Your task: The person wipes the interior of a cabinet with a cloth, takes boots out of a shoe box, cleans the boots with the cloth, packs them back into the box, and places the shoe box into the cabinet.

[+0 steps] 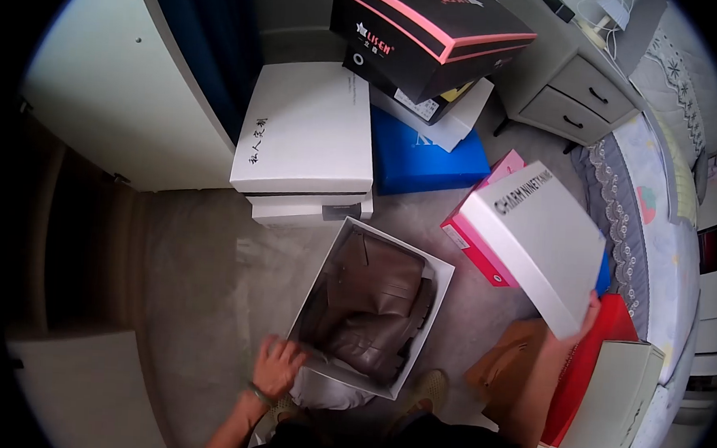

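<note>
"So, where's the open box (424, 333)?"
"Floor (198, 272), just right of left hand (278, 367), the nearer one, grip unclear; long axis pointing away, leaning right."
"And right hand (582, 326)?"
"Grasping white lid (544, 242)."

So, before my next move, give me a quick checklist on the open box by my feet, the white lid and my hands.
1. Open box uncovered, inside visible: ok.
2. Brown leather footwear lying within the walls: ok, nothing seen sticking out over the rim.
3. Right hand holding the white lid: ok, at its near corner.
4. White lid clear of the pink box: cannot tell, they overlap in this view.
5. Left hand touching the open box: cannot tell, fingers are at its near left side.
6. Near side unobstructed: not ok, crumpled pale material lies there.
</note>
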A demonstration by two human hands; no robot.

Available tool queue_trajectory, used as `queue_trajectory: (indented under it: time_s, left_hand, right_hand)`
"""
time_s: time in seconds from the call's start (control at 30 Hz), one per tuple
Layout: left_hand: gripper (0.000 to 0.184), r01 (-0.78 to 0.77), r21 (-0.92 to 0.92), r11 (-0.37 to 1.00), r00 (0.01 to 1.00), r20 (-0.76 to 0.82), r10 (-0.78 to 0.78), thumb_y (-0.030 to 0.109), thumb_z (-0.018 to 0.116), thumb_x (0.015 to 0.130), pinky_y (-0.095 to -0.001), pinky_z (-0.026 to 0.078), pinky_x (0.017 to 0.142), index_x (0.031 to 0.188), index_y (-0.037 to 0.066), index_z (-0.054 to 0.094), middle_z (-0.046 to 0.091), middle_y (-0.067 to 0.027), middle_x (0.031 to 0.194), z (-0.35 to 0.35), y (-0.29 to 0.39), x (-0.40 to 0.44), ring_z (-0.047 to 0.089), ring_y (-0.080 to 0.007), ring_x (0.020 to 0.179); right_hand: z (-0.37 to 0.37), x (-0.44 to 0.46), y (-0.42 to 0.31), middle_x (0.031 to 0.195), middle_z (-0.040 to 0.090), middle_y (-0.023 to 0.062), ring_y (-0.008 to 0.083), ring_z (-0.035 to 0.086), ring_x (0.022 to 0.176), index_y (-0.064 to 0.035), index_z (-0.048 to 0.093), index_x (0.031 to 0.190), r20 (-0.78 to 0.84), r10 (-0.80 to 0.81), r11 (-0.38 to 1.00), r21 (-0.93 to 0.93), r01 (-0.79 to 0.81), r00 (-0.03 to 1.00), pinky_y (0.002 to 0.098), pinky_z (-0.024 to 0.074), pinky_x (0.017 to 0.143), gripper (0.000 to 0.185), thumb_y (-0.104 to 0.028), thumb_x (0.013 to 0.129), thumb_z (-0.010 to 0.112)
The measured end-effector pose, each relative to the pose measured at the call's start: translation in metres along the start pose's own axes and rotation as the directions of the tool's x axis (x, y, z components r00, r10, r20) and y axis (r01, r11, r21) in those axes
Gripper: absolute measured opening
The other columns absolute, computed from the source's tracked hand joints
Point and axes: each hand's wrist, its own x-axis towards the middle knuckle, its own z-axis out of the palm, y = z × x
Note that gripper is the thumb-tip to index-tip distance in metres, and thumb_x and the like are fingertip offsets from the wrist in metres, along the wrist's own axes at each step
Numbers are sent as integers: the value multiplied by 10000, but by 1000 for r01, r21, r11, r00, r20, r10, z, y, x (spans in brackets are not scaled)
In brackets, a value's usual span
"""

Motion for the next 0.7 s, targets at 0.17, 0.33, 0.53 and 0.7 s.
queue_trajectory:
  time_s: [0.17, 0.33, 0.53, 0.7]
  left_hand:
    - [338, -246, -438, 865, 913, 194, 358, 270, 625, 791, -445, 412, 956, 1109, 156, 633, 587, -45, 1011, 42, 41, -46, 580, -237, 1018]
    - [517, -311, -97, 946, 938, 132, 322, 280, 654, 775, -356, 451, 936, 1278, 189, 571, 578, -75, 1228, 89, 40, -55, 566, -270, 1126]
    - [487, 218, -652, 726, 702, 622, 348, 144, 615, 763, -417, 462, 951, 1250, 128, 609, 618, -153, 1189, 18, 38, -1, 587, -341, 1109]
    - [406, 324, -838, 440, 640, 536, 550, 117, 620, 827, -357, 463, 897, 1214, 1, 582, 650, -168, 1126, -85, 31, 49, 618, -297, 1037]
  right_hand:
    - [4, -18, 69, 1356, 519, 67, 277, 464, 1275, -68, 443, 1372, -71, 409, 871, 327, -366, 910, 450, 374, 1076, 603, -281, 828, 592]
    - [-3, -20, 108, 1322, 517, 83, 242, 462, 1247, -75, 449, 1365, 13, 663, 747, 54, -663, 748, 402, 378, 1046, 607, -350, 850, 615]
    - [-15, -48, 124, 1240, 484, 123, 246, 502, 1096, -79, 477, 1310, -394, 593, 632, -311, -709, 702, 371, 430, 950, 568, -237, 812, 698]
    - [42, -95, 95, 1122, 585, 96, 182, 561, 981, -24, 508, 1263, 114, 427, 791, -527, -310, 897, 330, 456, 887, 449, -205, 868, 622]
